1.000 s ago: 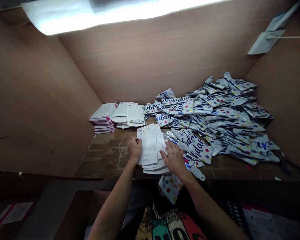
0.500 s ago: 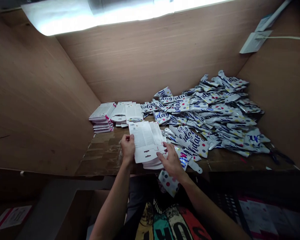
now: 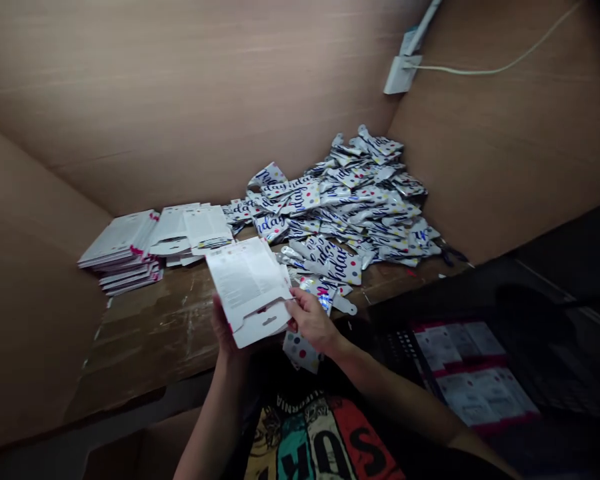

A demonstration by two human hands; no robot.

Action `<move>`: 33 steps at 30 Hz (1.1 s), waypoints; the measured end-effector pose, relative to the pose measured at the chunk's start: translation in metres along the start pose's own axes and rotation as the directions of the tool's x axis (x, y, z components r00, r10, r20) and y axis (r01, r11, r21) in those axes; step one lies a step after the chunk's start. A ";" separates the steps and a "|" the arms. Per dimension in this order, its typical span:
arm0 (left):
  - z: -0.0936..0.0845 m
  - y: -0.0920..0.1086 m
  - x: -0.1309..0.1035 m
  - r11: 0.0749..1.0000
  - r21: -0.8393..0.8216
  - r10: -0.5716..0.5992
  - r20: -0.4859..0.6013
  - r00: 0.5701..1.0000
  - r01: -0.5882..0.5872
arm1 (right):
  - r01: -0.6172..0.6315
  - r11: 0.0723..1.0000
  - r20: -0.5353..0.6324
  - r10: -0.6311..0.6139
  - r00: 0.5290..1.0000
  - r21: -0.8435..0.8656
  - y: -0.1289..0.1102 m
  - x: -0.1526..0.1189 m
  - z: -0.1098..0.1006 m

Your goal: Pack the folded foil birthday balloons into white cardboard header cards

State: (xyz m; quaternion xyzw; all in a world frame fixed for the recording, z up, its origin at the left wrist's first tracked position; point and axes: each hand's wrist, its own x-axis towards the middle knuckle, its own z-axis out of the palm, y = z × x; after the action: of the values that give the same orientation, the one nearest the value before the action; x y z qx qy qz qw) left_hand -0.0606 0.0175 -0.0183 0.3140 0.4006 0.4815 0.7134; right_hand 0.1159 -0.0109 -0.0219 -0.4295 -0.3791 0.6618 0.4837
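Note:
A white printed cardboard sleeve [image 3: 247,280] with a slotted hang tab is tilted in front of me, over the table's front edge. My left hand [image 3: 225,328] grips its left side from below, with most fingers hidden behind it. My right hand [image 3: 311,321] pinches the lower right edge near the tab, fingers closed. Whether more sleeves lie under the top one I cannot tell. Just right of it lie silvery polka-dot foil packets [image 3: 325,263] with blue lettering. One dotted packet [image 3: 303,351] hangs below my right hand at the table edge.
At the back left stand stacks of white sleeves with pink edges [image 3: 123,243] and more sleeves [image 3: 210,225]. A large heap of foil packets [image 3: 365,200] fills the right side. Wooden panels [image 3: 180,100] enclose the table. A crate with pink-edged packs [image 3: 460,347] sits lower right.
My view has turned to the right. The sleeve is now tilted and raised toward me. My left hand has shifted under its left side, and my right hand now pinches its right edge.

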 end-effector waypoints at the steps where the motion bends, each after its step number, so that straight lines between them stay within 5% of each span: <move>1: 0.003 -0.002 -0.002 0.997 -0.063 -0.035 0.103 0.994 0.041 | -0.010 1.000 0.000 0.010 1.000 -0.018 0.004 -0.001 0.001; 6: 0.015 -0.011 -0.001 0.987 -0.159 0.034 0.238 0.971 0.005 | 0.069 0.969 -0.029 -0.078 0.997 -0.236 0.018 -0.017 -0.002; 10: 0.009 -0.007 -0.001 0.992 -0.126 0.017 0.233 0.972 0.013 | 0.162 0.878 0.012 -0.175 0.984 -0.450 0.008 -0.026 -0.044; 14: 0.002 0.004 -0.001 0.978 -0.201 0.096 0.182 0.979 -0.059 | 0.194 0.538 0.003 -0.335 0.942 -0.820 -0.017 0.002 -0.101; 18: 0.001 0.012 0.010 0.970 -0.233 0.115 0.177 0.977 -0.072 | 0.159 0.079 0.150 -0.118 0.982 -0.984 -0.030 0.047 -0.118; 20: -0.005 0.017 0.021 0.983 -0.171 0.084 0.122 0.989 -0.062 | 0.137 -0.025 0.138 -0.064 0.988 -0.990 -0.030 0.062 -0.118; 23: -0.020 0.025 0.037 0.993 0.101 0.070 -0.141 0.987 -0.056 | 0.181 -0.010 0.181 -0.026 0.983 -0.983 -0.033 0.069 -0.125; 24: -0.025 0.027 0.040 0.966 0.243 0.153 -0.255 0.955 -0.090 | 0.201 0.009 0.201 -0.015 0.979 -0.979 -0.038 0.068 -0.131; 26: -0.029 0.031 0.041 0.817 0.544 0.437 -0.369 0.820 -0.191 | 0.243 0.105 0.244 -0.002 0.970 -0.964 -0.052 0.064 -0.146; 27: -0.027 0.032 0.040 0.720 0.651 0.560 -0.343 0.754 -0.239 | 0.264 0.185 0.269 0.001 0.963 -0.947 -0.063 0.062 -0.152; 28: -0.021 0.032 0.038 0.651 0.704 0.620 -0.279 0.733 -0.283 | 0.283 0.282 0.298 0.010 0.955 -0.917 -0.074 0.059 -0.157; 29: -0.011 0.031 0.037 0.635 0.702 0.605 -0.191 0.773 -0.323 | 0.300 0.387 0.336 0.027 0.941 -0.872 -0.086 0.056 -0.159; 31: 0.016 0.026 0.040 0.735 0.591 0.391 0.033 0.920 -0.333 | 0.325 0.554 0.432 0.070 0.899 -0.766 -0.109 0.050 -0.153; 33: 0.049 0.016 0.047 0.839 0.486 0.112 0.286 0.952 -0.245 | 0.347 0.634 0.511 0.088 0.855 -0.691 -0.127 0.047 -0.139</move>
State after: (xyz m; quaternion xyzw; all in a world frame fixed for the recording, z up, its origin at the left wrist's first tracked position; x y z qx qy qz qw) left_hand -0.0151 0.0638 0.0060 0.5870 0.3918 0.3787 0.5988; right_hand 0.2779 0.0775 0.0369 -0.3761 -0.7642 0.4885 0.1897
